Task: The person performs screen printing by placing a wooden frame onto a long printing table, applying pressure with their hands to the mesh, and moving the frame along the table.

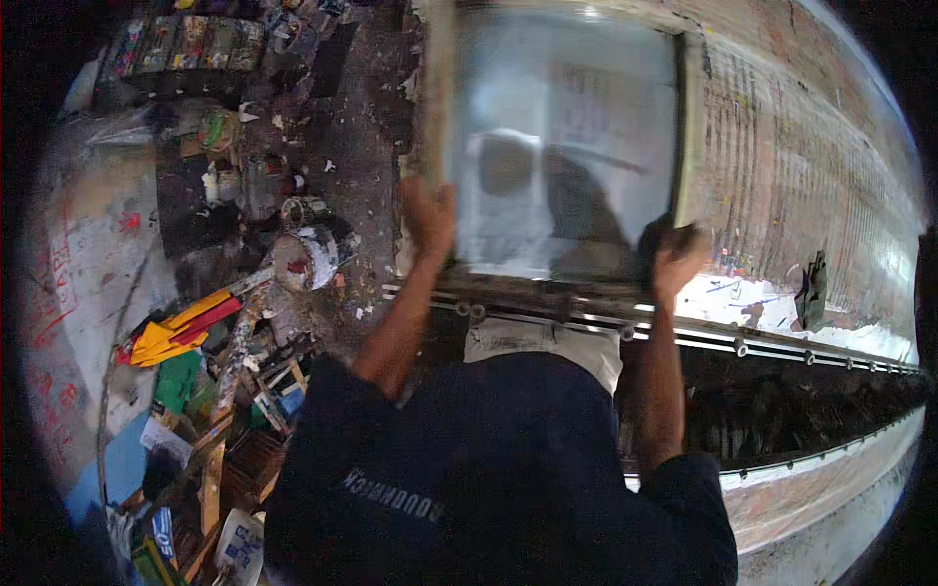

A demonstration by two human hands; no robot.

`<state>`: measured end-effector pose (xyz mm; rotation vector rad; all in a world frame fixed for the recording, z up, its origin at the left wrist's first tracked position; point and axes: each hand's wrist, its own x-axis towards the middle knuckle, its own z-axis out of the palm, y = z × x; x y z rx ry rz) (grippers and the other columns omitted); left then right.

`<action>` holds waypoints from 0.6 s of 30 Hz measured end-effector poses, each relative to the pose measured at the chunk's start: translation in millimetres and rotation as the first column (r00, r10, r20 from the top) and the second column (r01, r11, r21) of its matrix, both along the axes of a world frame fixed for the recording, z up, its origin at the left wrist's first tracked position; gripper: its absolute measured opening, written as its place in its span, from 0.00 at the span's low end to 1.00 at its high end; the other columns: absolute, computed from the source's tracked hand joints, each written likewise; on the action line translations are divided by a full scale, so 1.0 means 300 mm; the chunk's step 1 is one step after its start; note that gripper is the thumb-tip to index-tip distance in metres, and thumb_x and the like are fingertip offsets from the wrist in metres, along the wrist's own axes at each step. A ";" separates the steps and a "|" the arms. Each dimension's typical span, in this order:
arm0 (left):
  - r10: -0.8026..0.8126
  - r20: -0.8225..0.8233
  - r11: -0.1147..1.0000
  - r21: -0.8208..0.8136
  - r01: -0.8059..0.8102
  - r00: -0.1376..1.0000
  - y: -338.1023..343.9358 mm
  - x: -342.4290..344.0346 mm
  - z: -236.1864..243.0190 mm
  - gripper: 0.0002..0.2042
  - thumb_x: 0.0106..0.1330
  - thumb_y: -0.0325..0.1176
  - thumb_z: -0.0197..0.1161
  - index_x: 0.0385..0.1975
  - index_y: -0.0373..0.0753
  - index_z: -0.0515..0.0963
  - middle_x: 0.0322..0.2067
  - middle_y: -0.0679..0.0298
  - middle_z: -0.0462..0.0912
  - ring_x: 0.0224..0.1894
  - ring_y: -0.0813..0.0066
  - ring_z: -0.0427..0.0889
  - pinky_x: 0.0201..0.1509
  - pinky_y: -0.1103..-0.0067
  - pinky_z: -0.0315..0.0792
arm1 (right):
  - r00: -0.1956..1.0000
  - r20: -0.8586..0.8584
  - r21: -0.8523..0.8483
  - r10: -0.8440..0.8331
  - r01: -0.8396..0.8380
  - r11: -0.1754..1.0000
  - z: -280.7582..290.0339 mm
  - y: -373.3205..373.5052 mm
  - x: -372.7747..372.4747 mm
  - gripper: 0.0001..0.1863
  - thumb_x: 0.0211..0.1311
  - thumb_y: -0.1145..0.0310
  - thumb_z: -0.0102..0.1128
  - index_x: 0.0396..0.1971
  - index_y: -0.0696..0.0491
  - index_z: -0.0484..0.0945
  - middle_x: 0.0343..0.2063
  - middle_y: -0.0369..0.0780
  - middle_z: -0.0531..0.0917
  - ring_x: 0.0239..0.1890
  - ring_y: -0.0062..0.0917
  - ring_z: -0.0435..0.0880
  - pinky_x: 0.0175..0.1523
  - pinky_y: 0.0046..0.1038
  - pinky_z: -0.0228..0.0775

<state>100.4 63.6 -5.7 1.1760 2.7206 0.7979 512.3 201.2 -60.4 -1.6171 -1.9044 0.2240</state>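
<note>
A screen printing frame (pixel 689 137) with pale wooden sides lies in front of me. Its grey-blue mesh (pixel 498 88) is glossy, with bright reflections and a dark shadow. My left hand (pixel 428 217) grips the left side rail, its fingers somewhat blurred. At the near right corner my right hand (pixel 681 262) is closed around the frame's edge. Something dark sits beside that hand at the corner; blur keeps me from making out what it is.
A long, paint-streaked table (pixel 782 176) stretches right, with a metal rail (pixel 782 354) along its near edge. To the left are a paint-spattered can (pixel 305 260), a yellow and red cloth (pixel 181 332) and a pile of wood scraps and containers (pixel 210 479).
</note>
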 end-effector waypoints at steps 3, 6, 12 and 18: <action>-0.048 0.191 0.998 0.044 0.040 0.980 0.218 0.315 -0.077 0.19 0.61 0.38 0.67 0.46 0.34 0.74 0.47 0.45 0.75 0.53 0.44 0.74 0.57 0.53 0.67 | 0.995 0.098 -0.081 -0.011 0.019 0.997 -0.033 0.245 0.391 0.20 0.60 0.64 0.63 0.48 0.60 0.78 0.47 0.51 0.80 0.52 0.48 0.75 0.61 0.46 0.63; -0.068 0.318 0.989 -0.102 0.105 0.946 0.404 0.598 -0.140 0.24 0.65 0.41 0.64 0.54 0.31 0.71 0.53 0.40 0.72 0.59 0.41 0.69 0.61 0.51 0.65 | 0.973 0.222 0.055 -0.070 0.059 0.997 -0.079 0.408 0.721 0.24 0.59 0.59 0.65 0.52 0.58 0.76 0.48 0.49 0.80 0.55 0.48 0.74 0.63 0.49 0.62; -0.111 0.213 0.985 -0.107 0.136 0.971 0.531 0.803 -0.098 0.26 0.69 0.44 0.60 0.58 0.31 0.67 0.55 0.41 0.69 0.59 0.42 0.69 0.58 0.51 0.66 | 0.884 0.462 -0.040 -0.072 0.102 0.994 -0.046 0.459 0.906 0.24 0.65 0.52 0.60 0.47 0.59 0.80 0.45 0.48 0.82 0.52 0.42 0.79 0.61 0.45 0.66; -0.291 0.304 0.953 0.011 0.302 0.907 0.309 0.480 -0.005 0.20 0.68 0.35 0.64 0.57 0.37 0.72 0.53 0.46 0.73 0.59 0.43 0.72 0.58 0.55 0.69 | 0.802 0.471 0.172 -0.368 0.325 0.930 0.134 0.351 0.445 0.23 0.64 0.57 0.64 0.51 0.60 0.79 0.46 0.46 0.84 0.52 0.40 0.80 0.61 0.42 0.68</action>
